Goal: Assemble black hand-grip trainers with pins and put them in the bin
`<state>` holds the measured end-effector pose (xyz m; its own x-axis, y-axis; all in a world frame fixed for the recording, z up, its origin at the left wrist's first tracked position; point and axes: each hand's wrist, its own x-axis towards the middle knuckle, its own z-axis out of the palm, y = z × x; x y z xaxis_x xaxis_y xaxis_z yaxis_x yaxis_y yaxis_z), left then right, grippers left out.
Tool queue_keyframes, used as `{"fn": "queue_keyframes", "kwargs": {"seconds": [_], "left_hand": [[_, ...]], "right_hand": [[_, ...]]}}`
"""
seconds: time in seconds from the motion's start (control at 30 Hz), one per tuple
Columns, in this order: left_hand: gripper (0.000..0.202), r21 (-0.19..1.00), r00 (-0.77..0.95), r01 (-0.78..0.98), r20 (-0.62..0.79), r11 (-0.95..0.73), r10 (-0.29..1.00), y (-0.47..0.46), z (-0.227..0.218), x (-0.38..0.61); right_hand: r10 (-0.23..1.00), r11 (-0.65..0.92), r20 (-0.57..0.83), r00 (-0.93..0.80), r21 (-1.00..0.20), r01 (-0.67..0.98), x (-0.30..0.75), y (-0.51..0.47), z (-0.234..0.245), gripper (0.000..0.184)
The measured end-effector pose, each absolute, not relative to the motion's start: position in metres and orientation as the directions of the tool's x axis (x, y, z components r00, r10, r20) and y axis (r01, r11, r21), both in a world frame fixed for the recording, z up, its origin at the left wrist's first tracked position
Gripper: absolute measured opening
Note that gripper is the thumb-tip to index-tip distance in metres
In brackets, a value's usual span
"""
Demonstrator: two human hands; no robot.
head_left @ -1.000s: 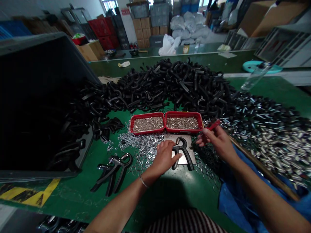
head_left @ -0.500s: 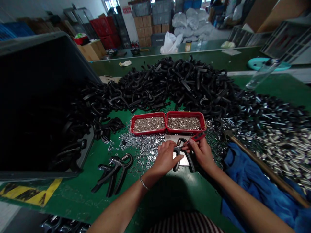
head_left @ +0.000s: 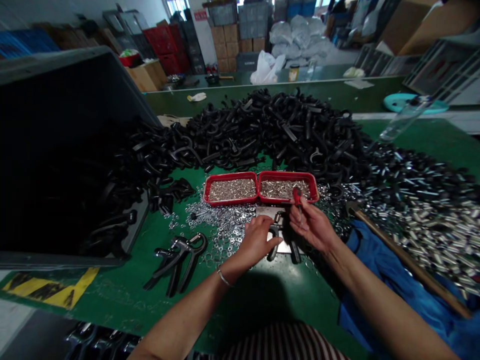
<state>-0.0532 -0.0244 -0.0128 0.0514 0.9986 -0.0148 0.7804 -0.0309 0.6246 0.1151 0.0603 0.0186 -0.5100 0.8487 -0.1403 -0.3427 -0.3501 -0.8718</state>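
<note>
At the far left stood one large dark bin (head_left: 63, 150), its inside too dim to make out, on the green desk (head_left: 112, 295), which had one strip of yellow-and-black tape (head_left: 56, 289) on its near edge. Just right of the bin lay a cluster of black hand grippers (head_left: 176, 262), overlapping so that I could not count them exactly, though at least two showed. Behind them rose one large heap of black curved handles (head_left: 270, 130), spreading across the back of the desk. Loose silver washers (head_left: 213, 220) were scattered in front of two red trays (head_left: 231, 190), which sat side by side, each filled with small silver pieces.

Below the trays lay one metal plate (head_left: 267, 211), with one black hand gripper (head_left: 275, 243) on it. The left hand (head_left: 257, 240) rested on that gripper, fingers laid across it and close around it. Just right of it, the right hand (head_left: 311, 223) was narrowly pinched around one small red-handled screwdriver (head_left: 297, 196), which stood nearly upright, its tip pointing down and apart from the gripper.

Further right were one wide heap of black-and-silver metal parts (head_left: 423, 200), one wooden-handled hammer (head_left: 408, 255) lying across its near edge, and one crumpled blue cloth (head_left: 386, 285)
</note>
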Motion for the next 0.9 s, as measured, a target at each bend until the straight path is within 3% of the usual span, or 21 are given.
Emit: {"fn": "queue_keyframes", "kwargs": {"seconds": [0.07, 0.17, 0.23, 0.33, 0.43, 0.53, 0.63, 0.73, 0.9], "left_hand": [[0.05, 0.63, 0.048, 0.776, -0.007, -0.033, 0.999, -0.028, -0.015, -0.052], [0.059, 0.621, 0.068, 0.782, 0.014, -0.062, 0.998, -0.034, -0.013, -0.053], [0.057, 0.596, 0.143, 0.789, 0.06, -0.15, 0.988, -0.032, -0.003, -0.06], [0.032, 0.473, 0.222, 0.841, 0.144, -0.264, 0.964, -0.011, 0.019, -0.092], [0.024, 0.204, 0.048, 0.976, 0.158, -0.08, 0.986, 0.026, 0.038, -0.143], [0.019, -0.037, -0.103, 0.994, 0.067, 0.106, 0.992, 0.057, 0.042, -0.186], [0.016, -0.076, -0.085, 0.993, 0.041, 0.088, 0.996, 0.067, 0.033, -0.201], [0.023, -0.089, -0.063, 0.994, 0.084, 0.07, 0.994, 0.062, 0.022, -0.198], [0.028, -0.08, -0.069, 0.994, 0.131, 0.08, 0.989, 0.054, 0.011, -0.198]], "right_hand": [[0.884, -0.287, -0.146, -0.444, -0.92, -0.269, 0.13, 0.062, 0.01, 0.036], [0.905, -0.092, -0.173, -0.388, -0.971, 0.219, 0.17, 0.069, -0.002, 0.041], [0.922, 0.127, -0.12, -0.367, -0.803, 0.582, 0.2, 0.076, 0.0, 0.042], [0.933, 0.354, 0.125, -0.337, -0.477, 0.804, 0.23, 0.088, 0.017, 0.042], [0.906, 0.417, 0.269, -0.326, -0.438, 0.797, 0.222, 0.095, 0.035, 0.04], [0.812, 0.581, 0.286, -0.508, -0.461, 0.67, 0.173, 0.097, 0.043, 0.03], [0.696, 0.716, 0.29, -0.658, -0.361, 0.598, 0.1, 0.104, 0.044, 0.026], [0.519, 0.855, 0.222, -0.825, -0.154, 0.496, 0.03, 0.118, 0.042, 0.025], [0.456, 0.889, 0.151, -0.877, -0.132, 0.439, -0.039, 0.145, 0.023, 0.017]]}}
